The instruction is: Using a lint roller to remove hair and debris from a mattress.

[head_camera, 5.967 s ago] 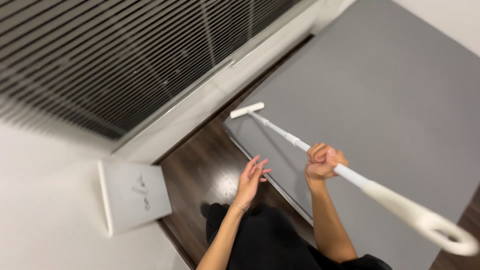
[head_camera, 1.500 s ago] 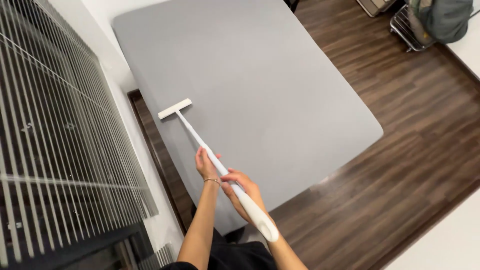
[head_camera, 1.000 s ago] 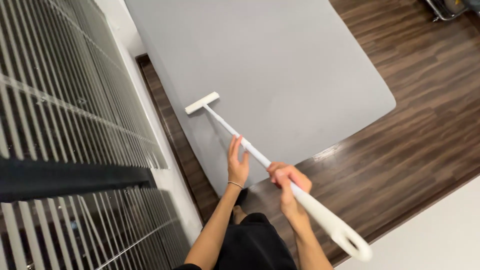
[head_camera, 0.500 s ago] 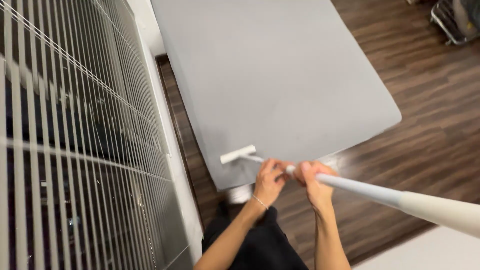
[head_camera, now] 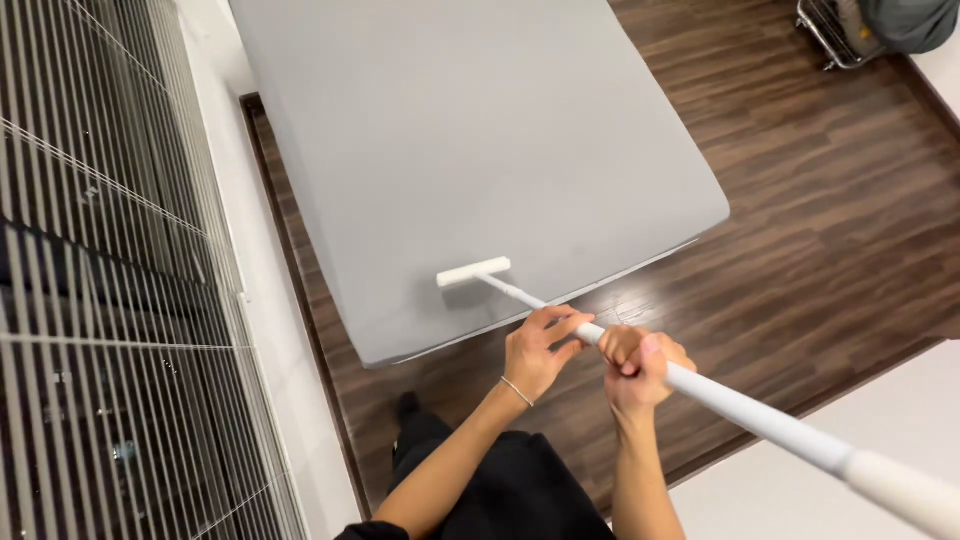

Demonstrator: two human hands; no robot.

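Seen from above, at the lower centre of the frame, the left hand [head_camera: 538,350] and right hand [head_camera: 640,368] sit side by side, both wrapped around a long white roller pole [head_camera: 720,395]. Its head [head_camera: 473,272] rests near the lower edge of the grey mattress [head_camera: 470,130], seemingly touching it. Since half a second ago, the head lies slightly further onto the mattress.

Both forearms are stretched forward; the left hand [head_camera: 538,350] and right hand [head_camera: 640,366] are curled shut, side by side.
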